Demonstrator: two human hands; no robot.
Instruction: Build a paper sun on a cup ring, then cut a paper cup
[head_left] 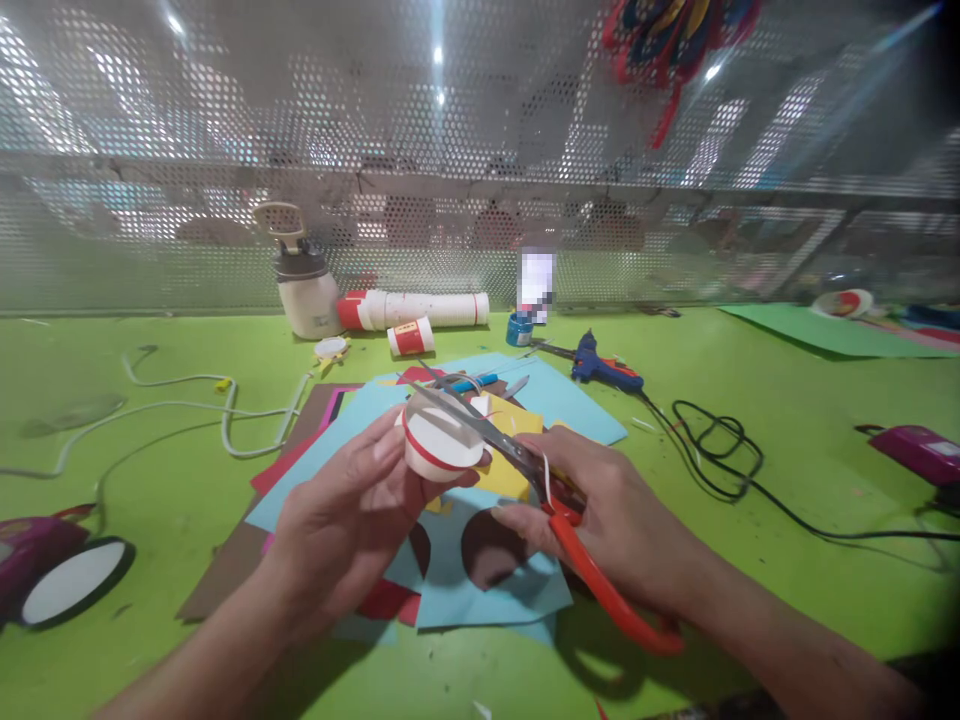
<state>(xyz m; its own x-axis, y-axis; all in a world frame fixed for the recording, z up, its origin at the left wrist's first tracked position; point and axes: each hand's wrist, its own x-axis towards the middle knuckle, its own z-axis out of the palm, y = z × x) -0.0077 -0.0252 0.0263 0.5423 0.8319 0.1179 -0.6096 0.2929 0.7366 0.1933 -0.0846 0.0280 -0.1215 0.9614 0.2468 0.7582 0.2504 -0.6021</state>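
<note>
My left hand [341, 510] holds a short cut-down paper cup [435, 465], white with a red band, between thumb and fingers. My right hand [619, 515] grips a pair of scissors [506, 447] with red handles, a white strip of something hanging near their pivot. The blades point left and are parted, lying across the cup's upper side in this view; whether they touch it I cannot tell. Beneath both hands lie light blue paper [491, 605] with round holes cut in it, and a yellow sheet [506, 475].
A glue gun [600, 362] with a black cord lies behind to the right. Stacked paper cups [427, 310], a single cup [411, 338], a spray bottle [306, 290] and a blue jar [519, 330] stand or lie along the back. White cable [229, 420] snakes across the left.
</note>
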